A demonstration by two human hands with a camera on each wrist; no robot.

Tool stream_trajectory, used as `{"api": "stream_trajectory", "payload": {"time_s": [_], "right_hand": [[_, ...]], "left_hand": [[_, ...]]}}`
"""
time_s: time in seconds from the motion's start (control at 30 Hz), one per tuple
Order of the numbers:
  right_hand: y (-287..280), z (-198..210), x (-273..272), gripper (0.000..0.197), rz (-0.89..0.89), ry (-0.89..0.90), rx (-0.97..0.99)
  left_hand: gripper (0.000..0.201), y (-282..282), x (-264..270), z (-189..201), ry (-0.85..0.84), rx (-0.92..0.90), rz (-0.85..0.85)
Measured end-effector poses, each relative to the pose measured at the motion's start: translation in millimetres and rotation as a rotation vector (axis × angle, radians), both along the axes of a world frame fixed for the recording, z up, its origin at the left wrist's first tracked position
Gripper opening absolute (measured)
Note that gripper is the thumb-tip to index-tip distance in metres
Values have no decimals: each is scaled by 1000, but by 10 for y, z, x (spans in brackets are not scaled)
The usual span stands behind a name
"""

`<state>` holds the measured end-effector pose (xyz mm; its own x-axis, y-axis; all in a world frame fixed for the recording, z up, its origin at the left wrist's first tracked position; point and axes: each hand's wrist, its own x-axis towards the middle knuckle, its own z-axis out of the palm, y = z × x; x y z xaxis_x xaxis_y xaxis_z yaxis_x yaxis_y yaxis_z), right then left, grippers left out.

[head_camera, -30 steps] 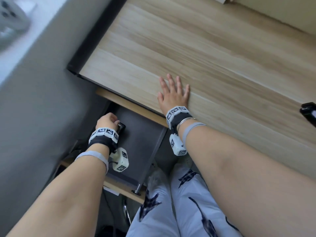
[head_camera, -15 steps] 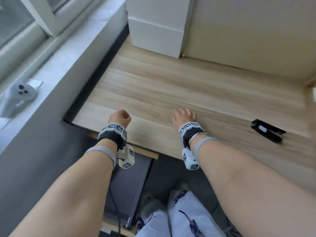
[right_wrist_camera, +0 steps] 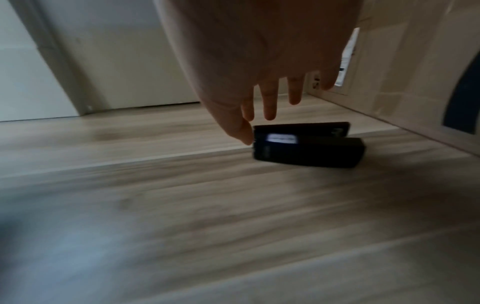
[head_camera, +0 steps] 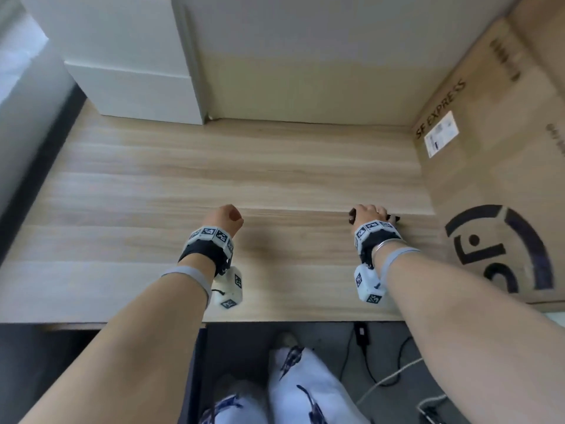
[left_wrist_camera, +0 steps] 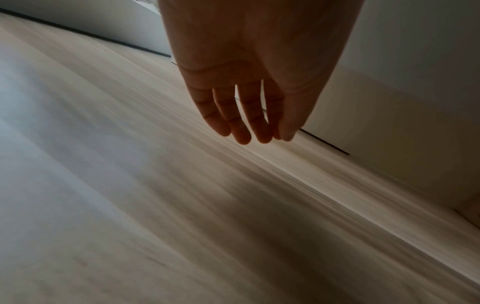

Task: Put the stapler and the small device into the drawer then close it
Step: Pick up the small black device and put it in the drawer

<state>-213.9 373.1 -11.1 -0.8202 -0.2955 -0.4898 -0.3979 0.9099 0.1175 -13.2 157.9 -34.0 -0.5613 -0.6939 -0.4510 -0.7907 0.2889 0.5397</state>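
The black stapler [right_wrist_camera: 306,150] lies on the wooden desk [head_camera: 244,166] near its right side; in the head view only its ends [head_camera: 352,216] peek out from under my right hand [head_camera: 368,214]. My right hand [right_wrist_camera: 257,121] hovers just above it with fingers pointing down, and the thumb tip touches the stapler's near end. My left hand [head_camera: 227,217] hangs above the middle of the desk with loose fingers [left_wrist_camera: 241,131] and holds nothing. Neither the small device nor the drawer's inside shows.
A white box [head_camera: 134,84] stands at the back left of the desk. A large cardboard box [head_camera: 489,179] walls off the right side, close to the stapler. Below the desk's front edge are my knees and cables [head_camera: 382,377] on the floor.
My left hand came up out of the open drawer to above the desk. My right hand slid right along the desk and reached the stapler. The head view swung up and right.
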Motion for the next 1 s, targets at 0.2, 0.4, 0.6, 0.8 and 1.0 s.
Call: {"api": "stream_trajectory", "payload": {"time_s": [0.2,0.4,0.6,0.8,1.0], "right_hand": [[224,-153,-340,50,-70,-11,29],[214,-253,-450,51,-108,-77,9],[-40,-199,-242,46,9,-127,-106],[-535,-21,211,67,228,-247,-257],[-960,133,728,69,363,-329,-352]], "left_hand": [[19,115,-388,-146,14,1,-63],[20,204,-616,-165,38,-3,-132],[30,297,-713,-62,8,-28,-279],[65,327,-626,128,40,-17,-362],[72,245,-205,142,-24,-62,-355]]}}
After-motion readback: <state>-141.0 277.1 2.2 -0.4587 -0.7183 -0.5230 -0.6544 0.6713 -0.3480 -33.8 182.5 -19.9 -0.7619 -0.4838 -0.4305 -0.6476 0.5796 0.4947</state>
